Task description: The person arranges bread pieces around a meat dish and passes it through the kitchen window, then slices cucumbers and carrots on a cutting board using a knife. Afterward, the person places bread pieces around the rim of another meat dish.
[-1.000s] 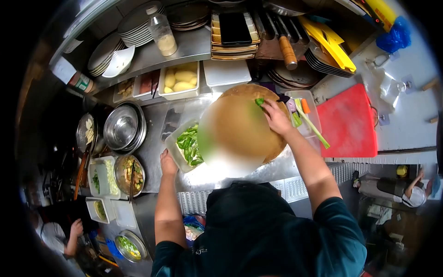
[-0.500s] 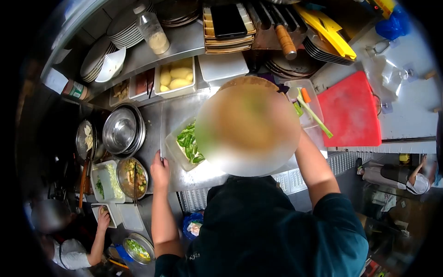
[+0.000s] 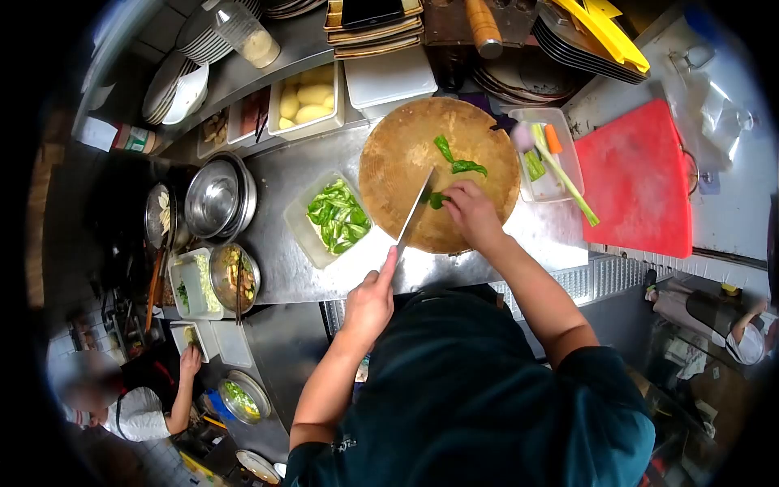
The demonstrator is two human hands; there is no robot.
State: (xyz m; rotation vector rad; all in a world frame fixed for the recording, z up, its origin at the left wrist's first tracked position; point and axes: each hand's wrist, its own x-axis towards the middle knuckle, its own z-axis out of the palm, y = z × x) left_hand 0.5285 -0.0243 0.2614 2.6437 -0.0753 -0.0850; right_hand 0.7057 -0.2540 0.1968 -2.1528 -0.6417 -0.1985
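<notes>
My left hand (image 3: 371,304) is closed round the handle of a knife (image 3: 414,209), whose blade lies over the round wooden chopping board (image 3: 389,154). My right hand (image 3: 472,213) has its fingers pressed together on a green leaf (image 3: 437,200) beside the blade. Two more green pieces (image 3: 468,167) rest on the board above my fingers. Left of the board a clear container (image 3: 302,230) holds green leaves (image 3: 337,217). On the right, a clear tray (image 3: 574,172) holds a carrot piece, a green stalk and onion.
A red cutting board (image 3: 637,183) lies at the right. Metal bowls (image 3: 213,199) and a bowl of food with chopsticks (image 3: 234,276) are at the left. Plates and a bottle (image 3: 247,36) stand on the upper shelf. A co-worker (image 3: 138,410) is at the lower left, another person (image 3: 718,321) far right.
My left hand has brought the knife from left of the leaf container over to the board. My right hand has moved lower on the board. The co-worker at lower left has reached to a container.
</notes>
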